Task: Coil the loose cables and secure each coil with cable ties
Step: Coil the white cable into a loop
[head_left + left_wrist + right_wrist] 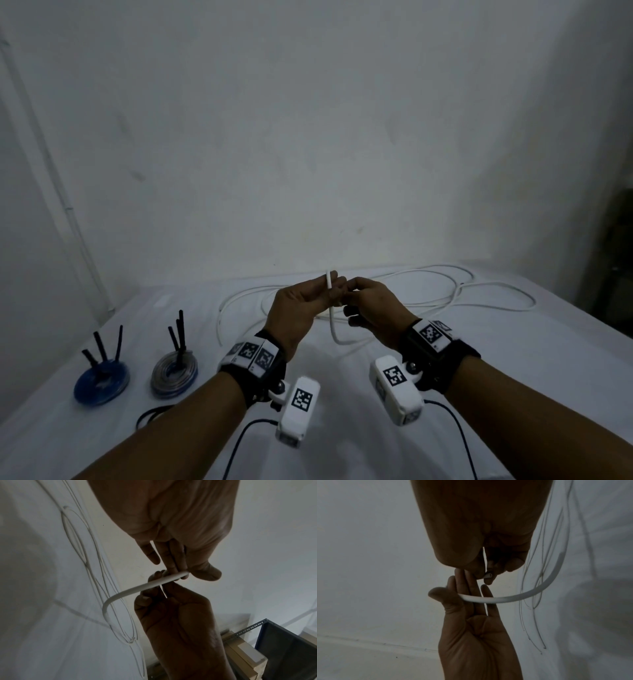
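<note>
Both hands meet above the bench [342, 394], the left hand [301, 308] pinching the white cable [331, 305] near its upright free end, the right hand [373, 308] gripping just below, while the slack sprawls beyond and rightward.

no readable text, only coded square markers [253, 354] on wristbands

My white cable [331, 310] lies in big loose loops on the table [342, 394], one end lifted up. Left of it sit a blue coil [102, 382] and a grey coil [174, 376], black ties [179, 334] sticking up.
</note>
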